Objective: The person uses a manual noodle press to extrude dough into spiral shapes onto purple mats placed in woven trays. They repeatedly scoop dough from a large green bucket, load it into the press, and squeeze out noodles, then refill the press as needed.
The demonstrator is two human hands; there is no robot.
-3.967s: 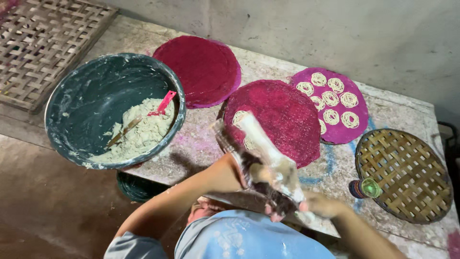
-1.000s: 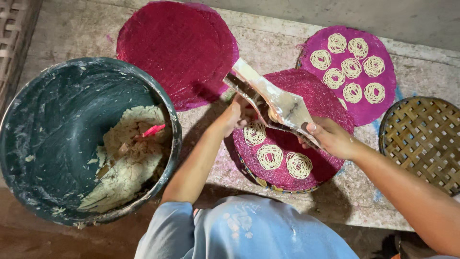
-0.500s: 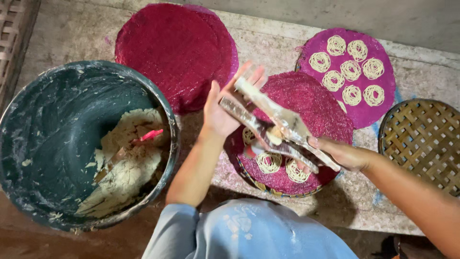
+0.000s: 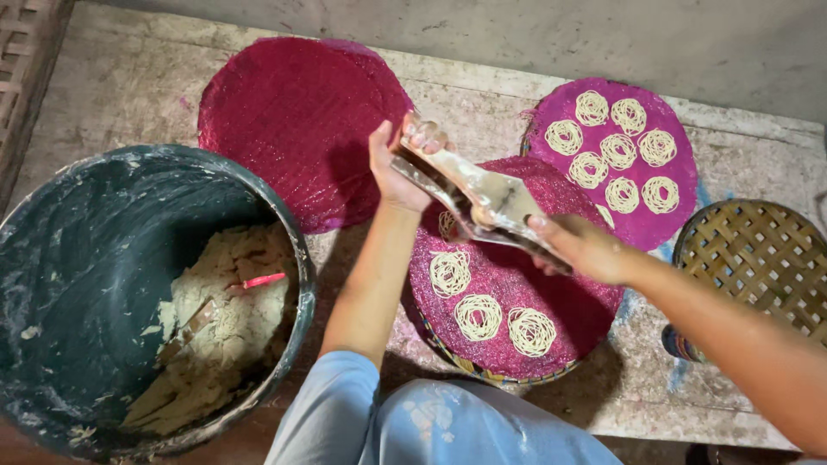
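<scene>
Over the mat: both hands clamp a metal press (image 4: 482, 202).
Left hand (image 4: 398, 168): grip closed on the handle.
Right hand (image 4: 579, 248): grip closed on the other end.
Mat (image 4: 568, 310): pink, with noodle coils (image 4: 478, 315).

Worn stone bench (image 4: 129, 77), grey plastered wall (image 4: 603, 34), dim light.

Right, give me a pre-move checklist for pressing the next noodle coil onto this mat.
1. Both hands on the press: left hand grips the far handle end, right hand the near end. Ok.
2. Press over the middle mat: ok.
3. Free space on that mat: three full coils along the near side, one partly hidden under the press, right part bare. Ok.
4. Dough left in the press: cannot tell.
5. Dough reserve in the tub: plenty. Ok.
6. Far right mat: already full of coils, not ok for more.
</scene>
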